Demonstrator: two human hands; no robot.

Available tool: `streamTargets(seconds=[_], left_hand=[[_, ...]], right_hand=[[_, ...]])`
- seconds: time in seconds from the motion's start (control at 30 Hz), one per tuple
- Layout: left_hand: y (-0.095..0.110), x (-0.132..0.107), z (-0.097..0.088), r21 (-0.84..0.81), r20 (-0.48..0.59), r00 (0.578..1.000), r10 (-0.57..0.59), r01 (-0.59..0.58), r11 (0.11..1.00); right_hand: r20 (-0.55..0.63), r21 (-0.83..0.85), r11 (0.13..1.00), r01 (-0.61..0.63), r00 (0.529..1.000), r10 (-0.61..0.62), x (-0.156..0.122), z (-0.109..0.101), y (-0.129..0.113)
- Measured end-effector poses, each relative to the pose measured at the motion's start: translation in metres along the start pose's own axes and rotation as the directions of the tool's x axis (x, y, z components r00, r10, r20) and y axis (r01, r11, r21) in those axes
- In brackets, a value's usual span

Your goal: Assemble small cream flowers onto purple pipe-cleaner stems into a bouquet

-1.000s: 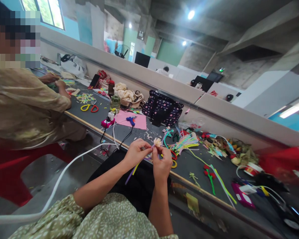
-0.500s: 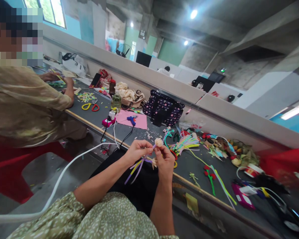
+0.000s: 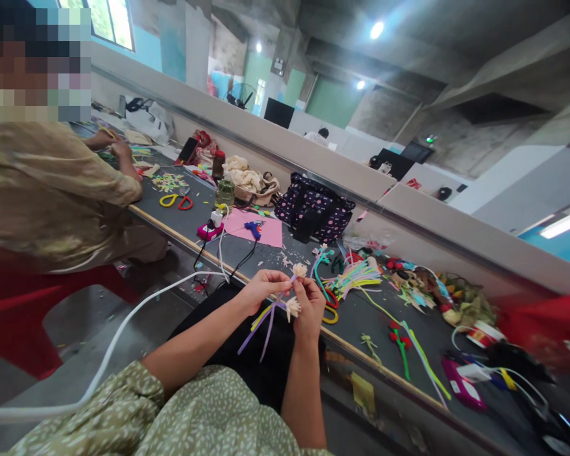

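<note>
Both hands hold a pipe-cleaner flower (image 3: 268,324) over my lap, at the table's front edge. It has purple and yellow stems that hang down to the left, and two cream flower heads. My left hand (image 3: 266,290) pinches the purple stem just under the upper flower head (image 3: 299,271). From the other side, my right hand (image 3: 308,310) closes its fingertips on the stem at that same head. The lower flower head (image 3: 292,308) shows beside my right palm. Exactly where the fingertips grip is partly hidden.
On the dark table lie a pink sheet (image 3: 270,235) with a blue glue gun (image 3: 253,229), a pipe-cleaner bundle (image 3: 356,277), scissors (image 3: 331,315) and a patterned bag (image 3: 313,206). A white cable (image 3: 118,342) runs past my left arm. A co-worker (image 3: 52,190) sits at left.
The lower flower head now shows more fully beside my right palm, and the flower has turned slightly. Both hands keep their pinch; the view has shifted a little.
</note>
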State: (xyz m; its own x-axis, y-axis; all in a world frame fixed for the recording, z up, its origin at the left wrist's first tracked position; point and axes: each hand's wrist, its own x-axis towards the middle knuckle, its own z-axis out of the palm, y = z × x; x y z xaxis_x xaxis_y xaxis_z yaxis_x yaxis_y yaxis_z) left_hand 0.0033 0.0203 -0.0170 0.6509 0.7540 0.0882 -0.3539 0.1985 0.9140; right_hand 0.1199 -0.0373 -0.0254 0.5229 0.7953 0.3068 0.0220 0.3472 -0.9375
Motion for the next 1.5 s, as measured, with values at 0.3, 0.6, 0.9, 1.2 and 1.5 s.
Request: streamTargets(seconds=[0.3, 0.6, 0.9, 1.2, 1.5], left_hand=[[0.007, -0.003, 0.004, 0.625, -0.071, 0.882, 0.466, -0.325, 0.710], [0.003, -0.004, 0.005, 0.720, -0.029, 0.807, 0.590, -0.392, 0.572], [0.005, -0.001, 0.005, 0.346, -0.089, 0.939, 0.331, -0.282, 0.895], [0.004, -0.002, 0.000, -0.069, 0.048, 0.998, 0.042, -0.038, 0.997], [0.010, 0.000, -0.005, 0.007, 0.093, 0.995, 0.040, -0.041, 0.999]], right_hand=[[-0.108, -0.265, 0.957, 0.115, 0.983, -0.148, -0.002, 0.002, 0.000], [-0.038, -0.086, 0.993, 0.080, 0.996, -0.084, -0.006, 0.004, -0.009], [0.012, -0.064, 0.997, 0.051, 0.999, -0.050, -0.003, -0.001, -0.007], [0.089, -0.078, 0.990, 0.119, 0.990, -0.112, -0.004, -0.008, -0.007], [0.140, -0.081, 0.993, 0.083, 0.988, -0.071, 0.001, -0.012, -0.006]])
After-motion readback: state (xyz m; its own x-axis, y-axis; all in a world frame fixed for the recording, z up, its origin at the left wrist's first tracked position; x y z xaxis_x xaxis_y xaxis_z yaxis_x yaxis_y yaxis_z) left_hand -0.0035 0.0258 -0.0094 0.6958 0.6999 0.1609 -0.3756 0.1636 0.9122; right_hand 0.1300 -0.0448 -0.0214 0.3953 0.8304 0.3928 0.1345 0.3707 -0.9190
